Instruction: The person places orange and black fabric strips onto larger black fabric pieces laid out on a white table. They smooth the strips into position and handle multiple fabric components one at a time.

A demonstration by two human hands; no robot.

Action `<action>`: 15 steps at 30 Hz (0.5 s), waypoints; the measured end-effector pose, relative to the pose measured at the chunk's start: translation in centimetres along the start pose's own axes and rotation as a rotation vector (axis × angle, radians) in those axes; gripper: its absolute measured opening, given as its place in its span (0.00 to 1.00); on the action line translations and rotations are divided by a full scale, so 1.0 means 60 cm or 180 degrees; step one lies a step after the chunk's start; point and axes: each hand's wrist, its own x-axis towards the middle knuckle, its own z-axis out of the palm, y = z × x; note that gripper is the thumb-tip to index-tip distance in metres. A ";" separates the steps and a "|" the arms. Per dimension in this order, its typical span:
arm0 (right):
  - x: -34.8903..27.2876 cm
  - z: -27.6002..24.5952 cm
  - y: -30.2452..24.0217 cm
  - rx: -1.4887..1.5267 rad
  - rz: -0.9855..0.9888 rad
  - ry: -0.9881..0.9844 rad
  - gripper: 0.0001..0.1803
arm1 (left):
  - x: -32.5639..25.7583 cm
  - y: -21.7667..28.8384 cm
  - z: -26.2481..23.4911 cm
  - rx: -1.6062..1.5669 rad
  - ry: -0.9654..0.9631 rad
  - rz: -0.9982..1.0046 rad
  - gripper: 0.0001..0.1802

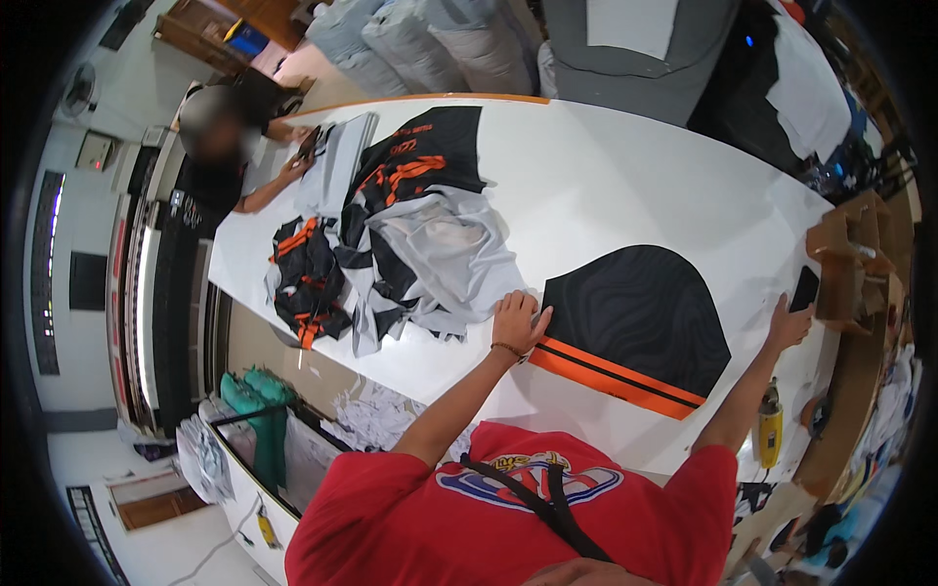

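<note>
Lying flat, domed black panel [637,313] shows orange stripes [607,387]; left hand [519,321] unclenched alongside, right hand [790,324] clasping phone [805,288]

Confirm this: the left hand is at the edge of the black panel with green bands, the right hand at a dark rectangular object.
Wrong colour: the head view shows orange bands on the black panel, not green. The rest stands.

A garment workshop: a cut black-and-orange panel [640,313] and a heap of cloth pieces [445,249] lie across a broad white desk [586,161] — bulging sacks [479,49] stand beyond, pale scraps [381,415] below.
</note>
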 end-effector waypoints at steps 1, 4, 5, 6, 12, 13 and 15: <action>-0.022 -0.009 -0.012 0.0276 -0.0307 0.0154 0.37 | -0.002 0.000 0.000 -0.0064 0.0006 -0.0007 0.15; -0.111 -0.039 -0.036 0.1401 -0.0900 -0.0153 0.26 | -0.010 0.007 0.003 -0.0263 -0.0016 -0.0104 0.15; -0.153 -0.048 -0.047 0.1805 -0.0879 -0.0333 0.23 | -0.008 0.007 0.001 -0.0318 0.0064 -0.0113 0.15; -0.201 -0.057 -0.056 0.2276 -0.0833 -0.0531 0.20 | -0.010 0.003 -0.004 -0.0384 -0.0085 -0.0206 0.15; -0.399 -0.144 -0.033 0.1746 -0.1668 -0.0549 0.23 | -0.041 0.014 -0.042 -0.0445 -0.0400 0.0403 0.24; -0.420 -0.155 -0.022 0.1596 -0.1627 -0.0555 0.25 | -0.049 0.019 -0.046 -0.0428 -0.0216 0.0715 0.26; -0.464 -0.167 -0.001 0.1346 -0.1599 -0.0503 0.27 | -0.069 0.022 -0.049 -0.0379 -0.0739 0.1006 0.30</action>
